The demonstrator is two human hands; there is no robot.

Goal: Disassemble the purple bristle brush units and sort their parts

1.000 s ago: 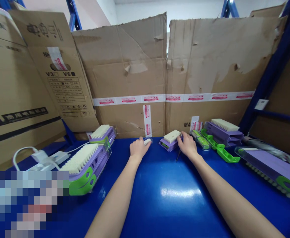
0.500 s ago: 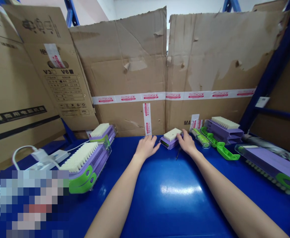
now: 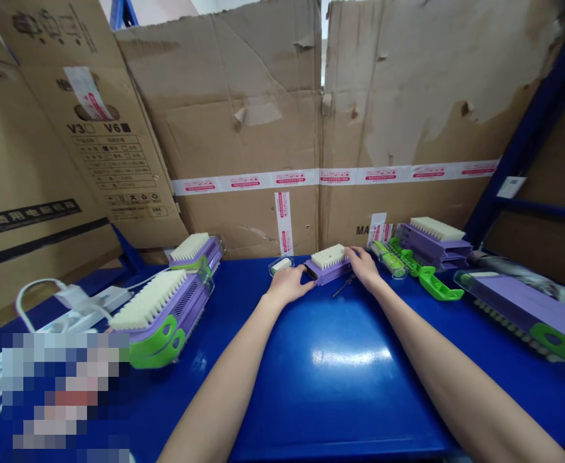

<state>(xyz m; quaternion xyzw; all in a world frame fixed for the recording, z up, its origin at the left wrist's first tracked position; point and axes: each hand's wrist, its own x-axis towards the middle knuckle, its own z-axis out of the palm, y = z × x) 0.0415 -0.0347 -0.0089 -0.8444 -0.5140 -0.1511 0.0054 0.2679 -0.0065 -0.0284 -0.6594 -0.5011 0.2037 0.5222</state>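
A purple brush block (image 3: 331, 273) with cream bristles facing up lies on the blue tabletop, between my two hands. My right hand (image 3: 364, 269) is closed on its right end, fingers reaching the bristle edge. At the opposite end, my left hand (image 3: 288, 286) has thumb and fingers around the near left corner. Just behind the left hand lies a small clear-and-white piece (image 3: 281, 265), partly covered by the fingers. A thin dark rod (image 3: 343, 287) rests in front of the block, near my right hand; its kind is too small to tell.
Purple-and-green brush units (image 3: 154, 308) stand at left, beside a white power strip (image 3: 89, 308) with cables. To the right are a green curved part (image 3: 439, 285), stacked purple housings (image 3: 434, 247) and another brush unit (image 3: 528, 308). Cardboard sheets (image 3: 244, 141) wall off the back.
My left hand has moved right onto the block's left end, uncovering the small clear-and-white piece. The block has turned slightly and the dark rod lies at a new angle. The view tilts lower.
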